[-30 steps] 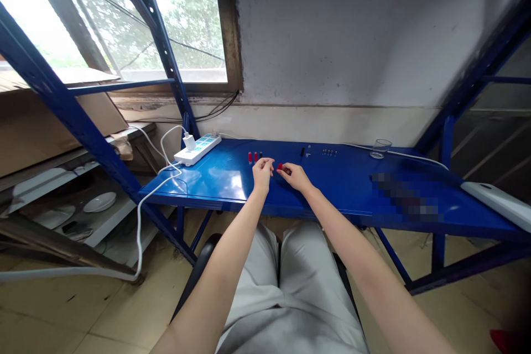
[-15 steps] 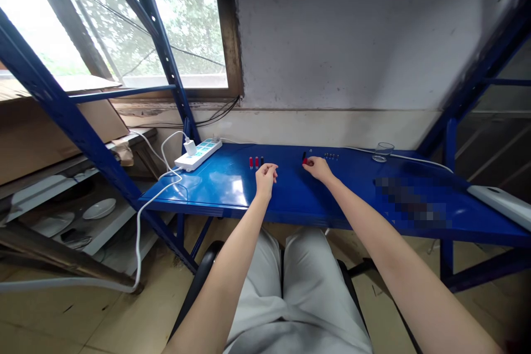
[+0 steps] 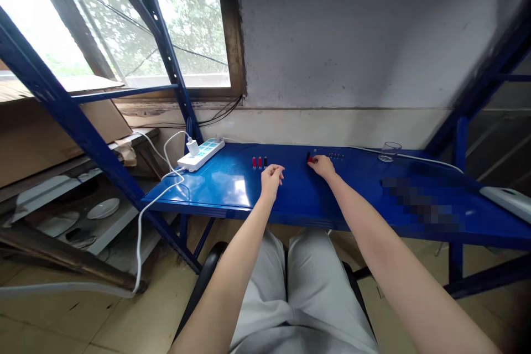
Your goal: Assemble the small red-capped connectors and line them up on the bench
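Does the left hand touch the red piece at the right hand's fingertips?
Apart: the head view shows blue tabletop between the left hand and the red piece.

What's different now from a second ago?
The right hand moved right, away from the left hand, still holding a red piece, now next to a black piece. The left hand stayed near the row of three pieces; the glass hasn't moved.

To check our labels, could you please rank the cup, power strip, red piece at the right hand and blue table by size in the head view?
1. Blue table
2. Power strip
3. Cup
4. Red piece, visible part
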Demonstrator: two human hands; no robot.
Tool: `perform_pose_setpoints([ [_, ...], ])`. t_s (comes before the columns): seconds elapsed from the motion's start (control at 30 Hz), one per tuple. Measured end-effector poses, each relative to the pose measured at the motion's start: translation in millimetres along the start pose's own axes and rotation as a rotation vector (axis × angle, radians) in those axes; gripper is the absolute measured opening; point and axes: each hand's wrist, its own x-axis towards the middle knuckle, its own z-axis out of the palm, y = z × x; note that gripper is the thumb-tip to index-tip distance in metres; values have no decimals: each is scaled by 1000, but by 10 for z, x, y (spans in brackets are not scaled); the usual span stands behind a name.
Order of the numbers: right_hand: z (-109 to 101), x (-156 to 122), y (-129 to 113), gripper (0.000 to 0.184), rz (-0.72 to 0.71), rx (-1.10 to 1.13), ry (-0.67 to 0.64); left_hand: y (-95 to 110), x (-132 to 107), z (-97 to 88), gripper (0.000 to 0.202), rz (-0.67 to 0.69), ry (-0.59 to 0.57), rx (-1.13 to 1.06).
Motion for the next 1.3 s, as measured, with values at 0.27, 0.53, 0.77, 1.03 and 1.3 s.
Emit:
perform_pose_setpoints([
  [0.27,-13,48,-105,29,101,-109,-53,21,-24,4,16,7,-26,31],
  [0.53,-41,71,-109,26,115,-105,-96,32,-31,2,17,10,-38,51],
  [0.77,-27,133,-96,24,123,-128,-110,8,-19,-5,17,16,-37,54],
  [1.03,-147,173,-65,12,200,-77,-274,11,-35,2,16,15,-37,56],
  [1.3,-114,63,33,22,198,-61,-74,1,-20,0,16,1,-34,56],
])
